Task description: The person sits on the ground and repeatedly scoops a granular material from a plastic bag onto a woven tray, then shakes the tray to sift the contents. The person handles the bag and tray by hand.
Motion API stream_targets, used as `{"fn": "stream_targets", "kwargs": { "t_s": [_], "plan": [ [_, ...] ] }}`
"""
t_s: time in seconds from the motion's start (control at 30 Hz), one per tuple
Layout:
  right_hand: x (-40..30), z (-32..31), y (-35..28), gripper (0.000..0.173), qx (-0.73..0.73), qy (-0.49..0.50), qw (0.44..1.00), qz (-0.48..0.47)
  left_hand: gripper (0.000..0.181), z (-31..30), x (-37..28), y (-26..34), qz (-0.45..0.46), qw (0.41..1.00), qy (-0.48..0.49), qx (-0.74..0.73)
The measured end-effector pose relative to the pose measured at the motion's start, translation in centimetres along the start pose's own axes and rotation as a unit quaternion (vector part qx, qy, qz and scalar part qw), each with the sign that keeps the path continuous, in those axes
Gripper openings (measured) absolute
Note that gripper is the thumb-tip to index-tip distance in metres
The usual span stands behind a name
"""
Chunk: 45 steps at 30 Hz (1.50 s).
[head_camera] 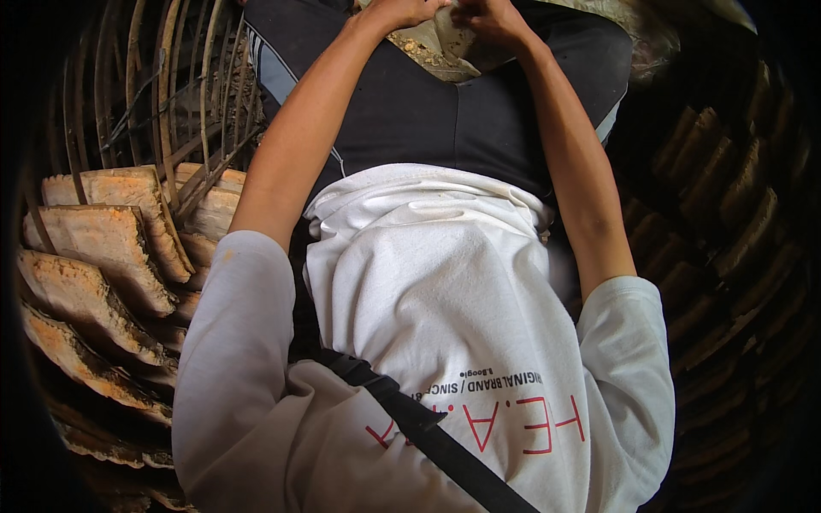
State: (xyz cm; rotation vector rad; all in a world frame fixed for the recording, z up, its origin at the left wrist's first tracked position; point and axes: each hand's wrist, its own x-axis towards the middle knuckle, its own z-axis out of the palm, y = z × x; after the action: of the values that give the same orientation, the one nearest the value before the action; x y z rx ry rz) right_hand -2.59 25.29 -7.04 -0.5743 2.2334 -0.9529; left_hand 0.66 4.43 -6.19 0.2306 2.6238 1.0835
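Observation:
At the top edge of the view, partly cut off, are both of my hands. My left hand (405,11) is above my lap with its thumb pointing right; most of its fingers are out of frame. My right hand (492,18) has curled fingers and lies against a pale, translucent plastic sheet (448,35). Whether either hand grips something cannot be made out. Yellow-brown crumbly bits (423,52) lie on the plastic between my thighs, over my dark trousers (436,122).
On the left stand overlapping rough-edged, bark-like slabs (83,234) and upright thin wooden sticks (167,83). More layered slabs (699,160) are in shadow on the right. Crumpled clear plastic (651,38) lies beyond my right knee. A black strap (442,429) crosses my white shirt.

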Motion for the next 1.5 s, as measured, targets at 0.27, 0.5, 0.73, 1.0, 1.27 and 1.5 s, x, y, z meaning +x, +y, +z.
{"fn": "stream_targets", "kwargs": {
  "t_s": [0.27, 0.5, 0.73, 1.0, 1.27, 1.5],
  "plan": [
    [-0.7, -0.8, -3.3, 0.028, 0.057, 0.01, 0.993, 0.101, 0.024, -0.9, -0.2, -1.3, -0.025, 0.996, 0.077, -0.033],
    [0.3, 0.2, 0.3, 0.024, -0.001, 0.049, 0.999, 0.023, 0.023, -0.6, 0.5, -0.8, -0.028, 0.995, 0.074, -0.068],
    [-0.2, 0.0, -0.5, 0.026, 0.006, 0.046, 0.999, 0.024, 0.022, -0.8, 0.7, -1.8, -0.078, 0.985, 0.098, -0.121],
    [0.5, 0.1, 0.2, 0.029, -0.029, 0.043, 0.998, 0.041, 0.018, -0.3, 1.0, -1.9, -0.067, 0.978, 0.122, -0.155],
    [-0.6, -0.6, -2.4, 0.021, -0.025, 0.071, 0.997, 0.033, 0.018, -0.4, 1.7, -5.0, -0.057, 0.958, 0.155, -0.236],
    [0.2, 0.1, 0.2, 0.019, -0.064, 0.1, 0.993, 0.008, 0.018, -0.3, 1.7, -3.8, -0.038, 0.967, 0.163, -0.193]
  ]
}}
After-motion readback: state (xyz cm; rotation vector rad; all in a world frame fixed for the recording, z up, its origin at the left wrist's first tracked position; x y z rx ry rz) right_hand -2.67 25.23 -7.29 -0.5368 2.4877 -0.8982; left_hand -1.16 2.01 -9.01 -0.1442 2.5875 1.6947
